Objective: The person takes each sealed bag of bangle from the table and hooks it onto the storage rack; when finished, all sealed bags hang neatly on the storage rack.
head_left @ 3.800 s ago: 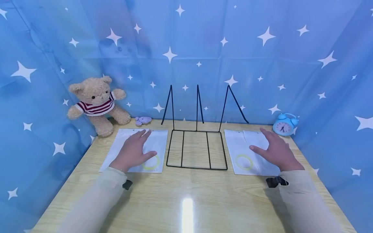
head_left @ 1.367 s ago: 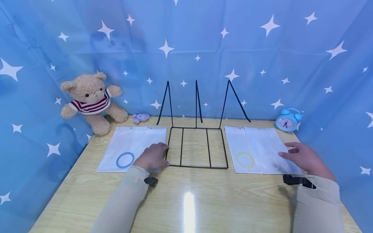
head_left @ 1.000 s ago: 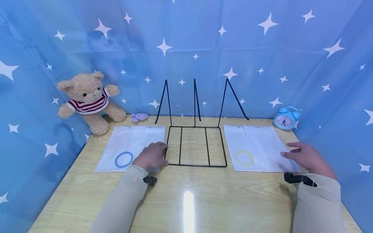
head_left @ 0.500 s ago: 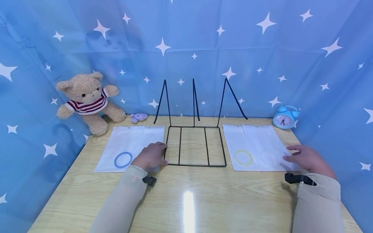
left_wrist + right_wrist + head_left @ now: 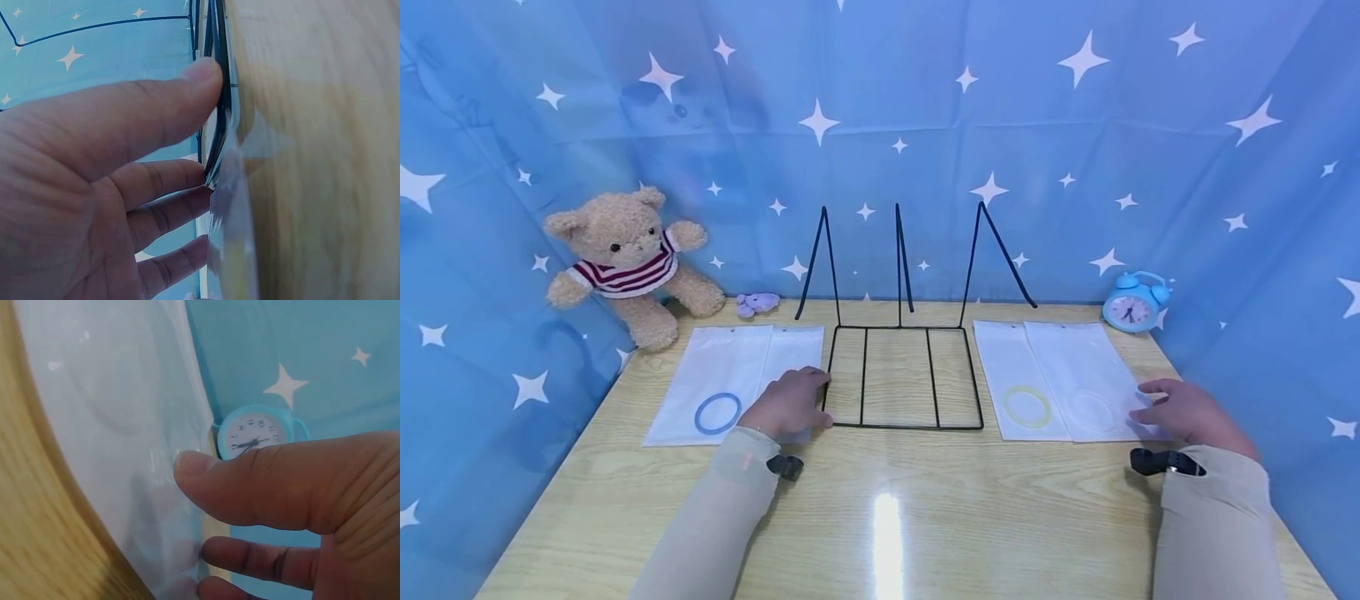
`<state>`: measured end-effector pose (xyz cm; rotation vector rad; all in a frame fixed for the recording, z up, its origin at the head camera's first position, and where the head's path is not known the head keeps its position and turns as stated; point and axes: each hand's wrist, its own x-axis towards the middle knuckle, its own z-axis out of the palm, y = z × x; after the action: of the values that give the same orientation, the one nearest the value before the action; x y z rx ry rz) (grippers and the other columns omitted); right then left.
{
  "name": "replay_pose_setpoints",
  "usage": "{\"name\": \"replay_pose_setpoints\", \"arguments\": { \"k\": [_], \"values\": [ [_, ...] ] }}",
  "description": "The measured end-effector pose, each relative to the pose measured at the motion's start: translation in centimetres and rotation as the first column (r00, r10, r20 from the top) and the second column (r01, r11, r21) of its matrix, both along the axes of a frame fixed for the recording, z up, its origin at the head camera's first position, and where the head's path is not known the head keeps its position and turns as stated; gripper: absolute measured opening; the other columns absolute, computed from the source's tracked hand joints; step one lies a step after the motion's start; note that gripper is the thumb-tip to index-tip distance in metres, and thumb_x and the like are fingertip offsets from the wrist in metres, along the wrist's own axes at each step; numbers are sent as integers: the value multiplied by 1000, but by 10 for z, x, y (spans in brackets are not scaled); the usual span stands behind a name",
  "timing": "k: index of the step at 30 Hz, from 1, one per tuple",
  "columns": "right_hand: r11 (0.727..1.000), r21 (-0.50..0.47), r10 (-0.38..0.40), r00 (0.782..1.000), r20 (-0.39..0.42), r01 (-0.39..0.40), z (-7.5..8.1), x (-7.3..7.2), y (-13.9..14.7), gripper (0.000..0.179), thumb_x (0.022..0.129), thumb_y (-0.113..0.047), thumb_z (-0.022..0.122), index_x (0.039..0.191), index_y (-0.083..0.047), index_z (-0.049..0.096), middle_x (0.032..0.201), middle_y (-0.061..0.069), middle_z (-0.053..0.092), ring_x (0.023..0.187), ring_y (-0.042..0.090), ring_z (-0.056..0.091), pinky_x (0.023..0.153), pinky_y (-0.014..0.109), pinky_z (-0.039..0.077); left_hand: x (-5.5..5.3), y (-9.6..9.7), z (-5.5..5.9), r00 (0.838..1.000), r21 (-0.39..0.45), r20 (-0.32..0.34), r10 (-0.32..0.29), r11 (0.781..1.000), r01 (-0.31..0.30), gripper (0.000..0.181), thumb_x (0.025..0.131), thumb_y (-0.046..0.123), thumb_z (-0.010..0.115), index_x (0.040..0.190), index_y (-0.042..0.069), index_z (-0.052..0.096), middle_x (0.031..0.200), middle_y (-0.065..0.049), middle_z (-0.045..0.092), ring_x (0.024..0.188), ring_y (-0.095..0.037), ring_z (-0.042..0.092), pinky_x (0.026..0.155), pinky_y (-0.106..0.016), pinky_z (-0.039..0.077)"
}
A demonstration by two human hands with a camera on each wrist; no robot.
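My left hand point(image 5: 788, 406) rests at the left side of a black wire rack point(image 5: 895, 427), thumb at its front left corner. In the left wrist view the thumb and fingertips touch the black wire, and nearly straight fingers reach along it. Beneath that hand lies a flat white plastic bag point(image 5: 790, 343), overlapping another white bag point(image 5: 722, 350) with a blue ring point(image 5: 717, 413). My right hand point(image 5: 1195, 414) is at the right edge of a white bag point(image 5: 1075, 350) with a pale ring; its thumb and fingers are apart, with the thumb overlapping the bag in the right wrist view.
Partly under the pale-ringed bag is a bag point(image 5: 1000, 350) with a yellow ring point(image 5: 1027, 406). A teddy bear point(image 5: 625, 242) and a small purple toy point(image 5: 757, 304) sit at the back left. A blue alarm clock point(image 5: 1135, 304) stands at the back right. Starry curtains point(image 5: 925, 83) enclose the wooden table point(image 5: 820, 533).
Both hands were above the bags at first. The left moved right onto the rack's side; the right moved right to the bag's edge. In the last second the right hand shifted slightly.
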<state>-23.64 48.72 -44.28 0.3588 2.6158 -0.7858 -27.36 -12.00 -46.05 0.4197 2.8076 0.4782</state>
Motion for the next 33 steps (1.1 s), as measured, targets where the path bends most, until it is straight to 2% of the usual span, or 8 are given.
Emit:
{"name": "replay_pose_setpoints", "arguments": {
  "k": [7, 12, 17, 24, 27, 30, 33],
  "values": [
    [991, -32, -129, 990, 58, 131, -8, -2, -2, 102, 89, -40, 83, 160, 6, 27, 153, 46, 24, 121, 59, 36, 92, 71, 46, 0, -1, -1, 1000, 7, -3, -2, 1000, 2, 76, 91, 33, 84, 156, 9, 53, 160, -13, 50, 145, -40, 49, 114, -63, 42],
    [989, -40, -137, 988, 74, 140, -14, -6, 0, 107, 88, -40, 84, 162, 5, 21, 152, 47, 23, 120, 60, 35, 93, 74, 45, -1, -2, -3, 1000, 1, -9, -10, 1000, 10, 76, 91, 34, 85, 155, 9, 53, 160, -13, 50, 145, -40, 49, 114, -63, 43],
    [987, -47, -149, 986, 73, 152, -15, -8, 0, 112, 88, -37, 85, 165, 3, 14, 157, 48, 11, 129, 65, 27, 101, 79, 38, -1, -2, -4, 1000, -1, -7, -7, 1000, 7, 77, 90, 34, 85, 155, 9, 53, 160, -13, 50, 145, -41, 48, 114, -64, 42],
    [992, -54, -107, 993, 47, 110, -12, -5, -5, 106, 93, -32, 80, 166, 2, 11, 158, 48, 8, 129, 64, 26, 103, 80, 35, -1, -2, -3, 1000, 10, 4, 0, 1000, 0, 78, 91, 35, 84, 157, 10, 51, 161, -12, 48, 147, -40, 47, 116, -62, 41],
    [994, -70, -85, 996, 37, 87, -10, -5, -6, 99, 95, -25, 76, 166, 0, 12, 156, 48, 13, 126, 61, 34, 101, 76, 40, 0, -2, -2, 1000, 9, 2, -1, 1000, 1, 77, 91, 35, 84, 157, 10, 52, 161, -13, 49, 146, -40, 47, 116, -63, 41],
    [994, -92, -56, 998, 27, 59, -9, -6, -6, 90, 95, -18, 72, 165, 0, 19, 150, 46, 23, 119, 56, 43, 97, 68, 46, 0, -3, -2, 1000, 7, -2, -3, 1000, 3, 77, 91, 34, 84, 156, 10, 52, 161, -13, 49, 145, -40, 48, 115, -64, 42],
    [995, -97, -19, 1000, -8, 18, -8, -7, -5, 80, 93, -12, 67, 162, 3, 29, 155, 46, 22, 128, 60, 39, 102, 72, 41, 0, -2, -3, 1000, 9, -2, 2, 1000, -2, 77, 91, 35, 84, 156, 10, 52, 161, -12, 49, 146, -39, 48, 115, -63, 42]
  ]
}}
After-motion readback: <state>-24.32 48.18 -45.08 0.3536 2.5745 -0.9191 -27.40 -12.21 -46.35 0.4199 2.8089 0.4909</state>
